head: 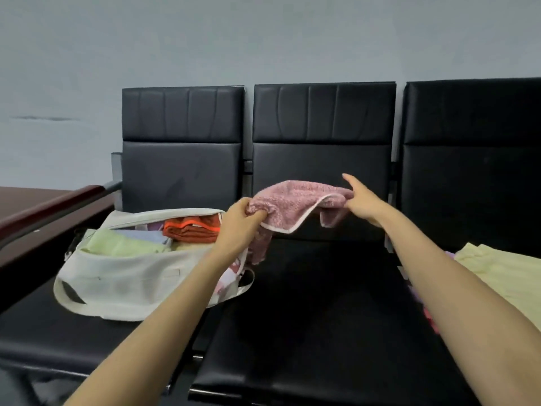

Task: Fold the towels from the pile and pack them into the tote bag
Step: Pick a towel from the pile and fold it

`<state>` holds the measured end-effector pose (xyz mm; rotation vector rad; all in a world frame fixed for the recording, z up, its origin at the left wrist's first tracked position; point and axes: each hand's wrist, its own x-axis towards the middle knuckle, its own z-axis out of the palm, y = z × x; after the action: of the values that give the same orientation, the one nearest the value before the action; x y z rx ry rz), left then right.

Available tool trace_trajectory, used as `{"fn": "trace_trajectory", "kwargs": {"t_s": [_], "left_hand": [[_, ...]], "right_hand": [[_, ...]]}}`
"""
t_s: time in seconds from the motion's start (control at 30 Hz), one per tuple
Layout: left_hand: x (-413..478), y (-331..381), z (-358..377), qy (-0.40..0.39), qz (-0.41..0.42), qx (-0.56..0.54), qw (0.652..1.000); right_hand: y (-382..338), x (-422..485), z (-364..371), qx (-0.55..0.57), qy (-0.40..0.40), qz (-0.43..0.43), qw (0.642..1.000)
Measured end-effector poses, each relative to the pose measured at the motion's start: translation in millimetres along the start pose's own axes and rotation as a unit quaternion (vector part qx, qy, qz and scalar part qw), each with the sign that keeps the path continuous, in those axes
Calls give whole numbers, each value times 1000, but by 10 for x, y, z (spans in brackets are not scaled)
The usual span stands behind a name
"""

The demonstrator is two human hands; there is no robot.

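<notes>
Left forearm point(164, 317) and right forearm point(456, 291), both bare, are noted nearest the lens, reaching in from 6 o'clock toward 11 and 1 o'clock.

Pink towel point(295, 200): held in the air above the middle seat point(322, 303), strung between 2 hands. Long axis is laid 9 to 3 o'clock, arched in the middle. A white-trimmed edge sags toward the camera, and a loose tail hangs below the left end.

Left hand point(240, 221): fingers are curled round the bunched left end of the towel.

Right hand point(363, 200): the right end is pinched. 1 finger is stuck out upward, free of the cloth. The thumb's contact is hidden.

Tote bag point(131, 276): set on the left seat, at 8 o'clock from the towel, mouth open. The left hand is placed just above its right end. Folded pieces are seen inside: an orange towel point(193, 228), a green towel point(117, 244) and something pale blue between them.

Pile: a yellow towel point(503, 271) is seen at 4 o'clock on the right seat, with purple and reddish scraps at its edge, partly covered by the right forearm.

Judgement: the fold of the pink towel is taken to be the step in hand, and no flat fold has yet been made. The ends would likely be brought together along the 9-to-3 axis. The bag lies on the left hand's side, so packing would be carried toward 8 o'clock, the left hand being the nearer. Room left in the bag cannot be told.
</notes>
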<state>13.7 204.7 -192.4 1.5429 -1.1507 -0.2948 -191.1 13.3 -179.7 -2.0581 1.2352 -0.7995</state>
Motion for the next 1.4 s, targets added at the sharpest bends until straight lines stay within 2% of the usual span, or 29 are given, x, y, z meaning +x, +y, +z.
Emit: {"fn": "trace_trajectory", "kwargs": {"t_s": [0.07, 0.13, 0.17, 0.2, 0.3, 0.4, 0.47, 0.57, 0.63, 0.67, 0.73, 0.77, 0.8, 0.87, 0.93, 0.97, 1.03, 1.1, 1.17, 1.3, 1.4], "left_hand": [[-198, -40, 330, -172, -40, -41, 983], [-354, -177, 608, -349, -115, -88, 926], [-412, -290, 723, -398, -141, -87, 902], [-453, -415, 807, -415, -155, -65, 894], [-524, -887, 957, -361, -142, 68, 919], [-565, -1271, 1010, -362, -112, 174, 909], [-558, -1439, 993, -352, -75, 258, 896], [-519, -1625, 945, -309, -35, 384, 869], [-518, -1644, 948, -316, -20, 386, 866], [-530, -1610, 960, -328, -25, 352, 876], [-596, -1473, 993, -372, -86, 188, 905], [-630, -1413, 1004, -392, -99, 107, 908], [-641, -1383, 1004, -395, -84, 70, 912], [-603, -1423, 975, -377, -17, 123, 918], [-572, -1518, 911, -361, 26, 204, 910], [-570, -1575, 884, -361, 22, 237, 902], [-581, -1642, 828, -353, -1, 287, 891], [-577, -1686, 774, -345, -27, 277, 896], [-579, -1689, 724, -358, -31, 257, 897], [-629, -1706, 671, -388, 9, 277, 879], [-732, -1730, 629, -356, 33, 268, 895]], "right_hand": [[151, -64, -59, -12, -1, 32, 999], [290, -238, -29, -41, -26, 41, 998], [377, -344, 25, -79, -53, 40, 995], [461, -456, 87, -123, -91, 39, 987], [766, -778, 397, -240, -223, 39, 944], [1113, -1024, 729, -251, -309, 73, 914], [1254, -1150, 894, -220, -314, 80, 920], [1390, -1238, 1043, -213, -281, 66, 933], [1461, -1243, 1056, -259, -286, 57, 921], [1502, -1223, 1013, -288, -279, 70, 914], [1591, -1167, 894, -326, -226, 128, 909], [1623, -1142, 832, -342, -179, 158, 909], [1660, -1130, 780, -362, -125, 177, 907], [1709, -1120, 725, -379, -41, 164, 910], [1720, -1118, 708, -323, -5, 94, 942], [1697, -1143, 707, -283, -7, 59, 957], [1625, -1241, 701, -216, -72, 22, 974], [1584, -1375, 687, -177, -184, 11, 967], [1563, -1499, 659, -192, -266, -7, 945], [1599, -1659, 600, -196, -296, -16, 935], [1654, -1803, 654, -242, -261, -79, 931]]}}
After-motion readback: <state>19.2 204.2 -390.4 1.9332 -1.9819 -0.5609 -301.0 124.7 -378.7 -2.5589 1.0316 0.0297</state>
